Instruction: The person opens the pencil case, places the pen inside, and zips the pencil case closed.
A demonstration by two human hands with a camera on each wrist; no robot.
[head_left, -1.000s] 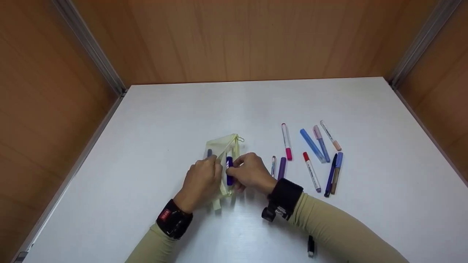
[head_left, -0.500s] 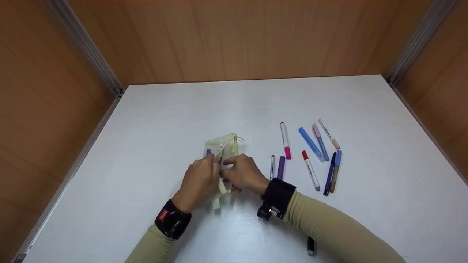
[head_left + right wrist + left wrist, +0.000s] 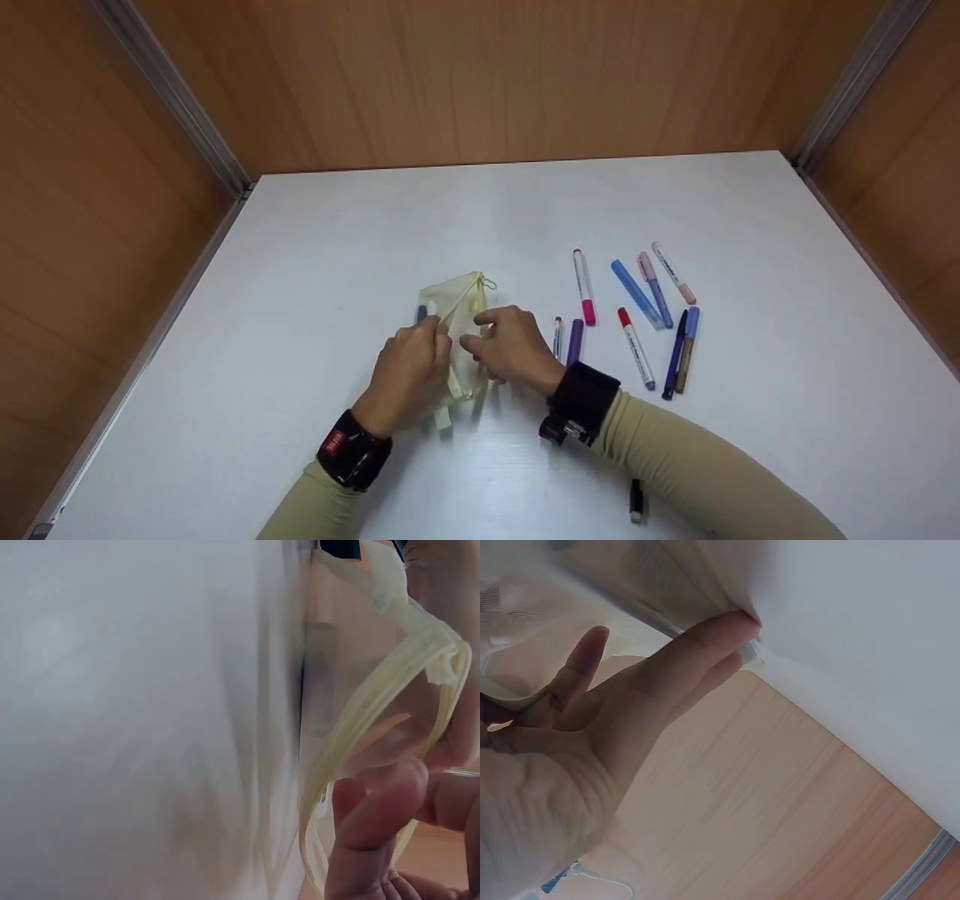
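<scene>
Pale yellow mesh pouch [image 3: 459,324] on white table [image 3: 375,225], center-left, pinched btwn both hands. L hand [image 3: 409,373] grips pouch's left edge, fingers curled on fabric. R hand [image 3: 514,347] holds right side at zipper rim, thumb + fingers clamped on it. Both wrists low, forearms angled in. Loose markers [image 3: 637,315] lie to the R, apart from the pouch.
</scene>
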